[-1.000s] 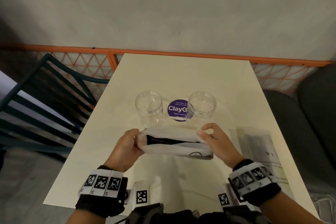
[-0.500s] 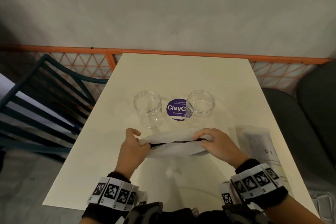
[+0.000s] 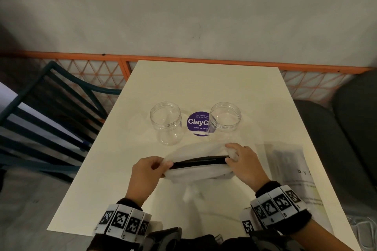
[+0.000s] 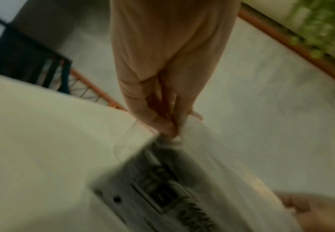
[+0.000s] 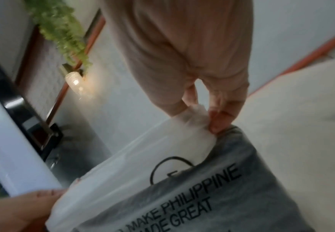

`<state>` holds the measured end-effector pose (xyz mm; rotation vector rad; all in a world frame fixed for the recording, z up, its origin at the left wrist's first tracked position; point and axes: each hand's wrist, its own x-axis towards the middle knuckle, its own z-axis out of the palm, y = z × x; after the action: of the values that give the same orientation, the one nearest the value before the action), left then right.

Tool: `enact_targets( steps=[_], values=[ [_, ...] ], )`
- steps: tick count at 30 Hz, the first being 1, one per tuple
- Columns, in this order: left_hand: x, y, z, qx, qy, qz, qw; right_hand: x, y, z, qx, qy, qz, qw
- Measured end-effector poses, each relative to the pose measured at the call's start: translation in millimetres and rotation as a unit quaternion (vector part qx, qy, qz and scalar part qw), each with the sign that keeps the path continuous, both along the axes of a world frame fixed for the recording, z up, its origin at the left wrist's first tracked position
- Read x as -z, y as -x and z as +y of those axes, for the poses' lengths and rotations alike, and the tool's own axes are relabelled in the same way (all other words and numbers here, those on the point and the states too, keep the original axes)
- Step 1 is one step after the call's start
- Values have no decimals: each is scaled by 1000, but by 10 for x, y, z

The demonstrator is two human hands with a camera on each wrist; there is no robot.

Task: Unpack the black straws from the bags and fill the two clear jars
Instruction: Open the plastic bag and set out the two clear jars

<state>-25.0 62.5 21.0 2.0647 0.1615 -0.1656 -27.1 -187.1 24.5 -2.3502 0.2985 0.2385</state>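
Standing against a grey wall, cream table (image 3: 204, 87). Second frosted bag (image 3: 289, 169), flat at right edge. Frosted bag (image 3: 195, 175), held above the near table, mouth pulled apart, black straws (image 3: 200, 162) visible inside. Left clear jar (image 3: 166, 122) and right clear jar (image 3: 225, 119), upright, lidless, flanking a purple sticker (image 3: 197, 123). Left hand (image 3: 146, 175) pinching the bag's left end; right hand (image 3: 242, 165) pinching its right end.
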Motion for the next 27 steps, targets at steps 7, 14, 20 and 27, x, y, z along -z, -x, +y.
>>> enact_targets(
  steps=[7, 14, 20, 27],
  values=[
    [-58, -98, 130, -97, 182, 67, 976, 34, 77, -121, 48, -350, 107, 929],
    [69, -194, 263, -146, 441, 215, 859, 76, 50, -390, 94, -470, 168, 861],
    [59, -134, 146, -140, 337, 213, 906, 167, 25, -352, 139, -421, 158, 883],
    [34, 93, -98, 70, -175, 133, 973, 195, -12, -201, 39, -220, 51, 973]
  ],
)
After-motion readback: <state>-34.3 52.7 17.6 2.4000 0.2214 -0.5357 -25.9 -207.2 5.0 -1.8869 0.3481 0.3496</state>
